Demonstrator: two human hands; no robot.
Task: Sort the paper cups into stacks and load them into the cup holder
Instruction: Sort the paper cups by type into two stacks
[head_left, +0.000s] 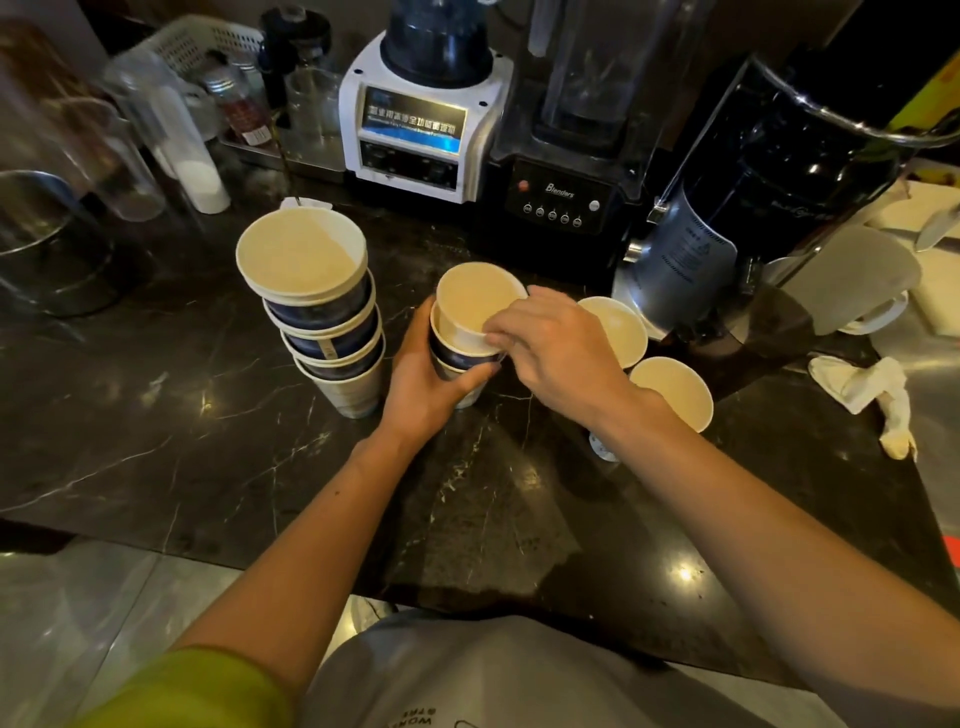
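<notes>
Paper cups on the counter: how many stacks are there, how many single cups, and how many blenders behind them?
Cup stacks: 2, a tall stack and a short stack held by both hands
Single cups: 2
Blenders: 2
Total: 6

Matt paper cups (475, 312) on glossy veined stone counter (208, 441).

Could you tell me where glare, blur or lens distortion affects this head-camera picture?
Head view: lamp glare spots the dark marble counter; wide-angle bending curves the frame edges; the clear containers at far left look smeared; the central cup stack and both hands stay fairly sharp.
</notes>
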